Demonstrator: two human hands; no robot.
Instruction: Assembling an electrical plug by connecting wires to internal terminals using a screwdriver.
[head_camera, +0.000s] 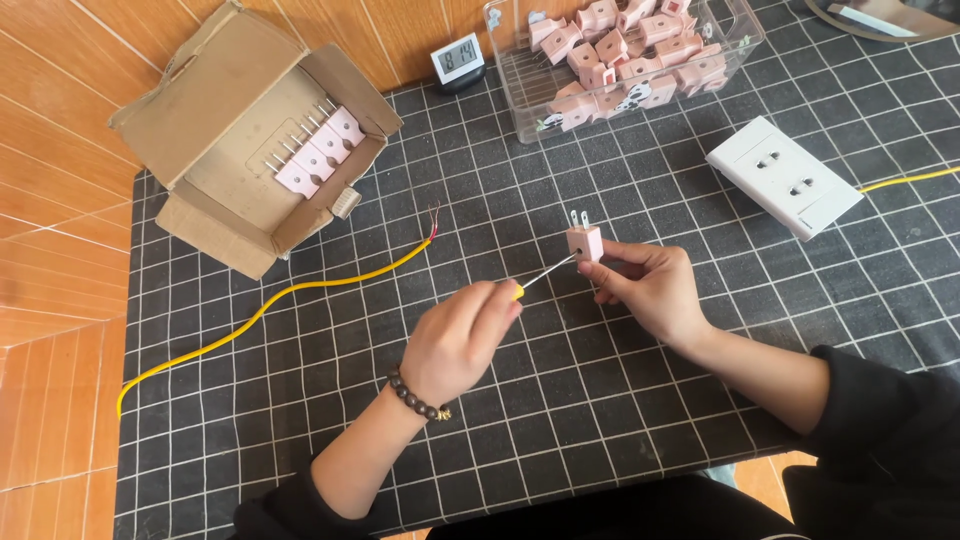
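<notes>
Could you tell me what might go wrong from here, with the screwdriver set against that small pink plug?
The screwdriver tip could slip off the pink plug toward the right hand, whose fingers sit close behind it. The plug is held in the air, not braced on the mat, so it may twist or drop. The yellow wire lies near the left hand and might snag.

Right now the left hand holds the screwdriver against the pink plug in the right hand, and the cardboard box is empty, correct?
Not quite. The head view shows the cardboard box holds a row of pink plugs. The left hand does hold the screwdriver against the pink plug in the right hand.
</notes>
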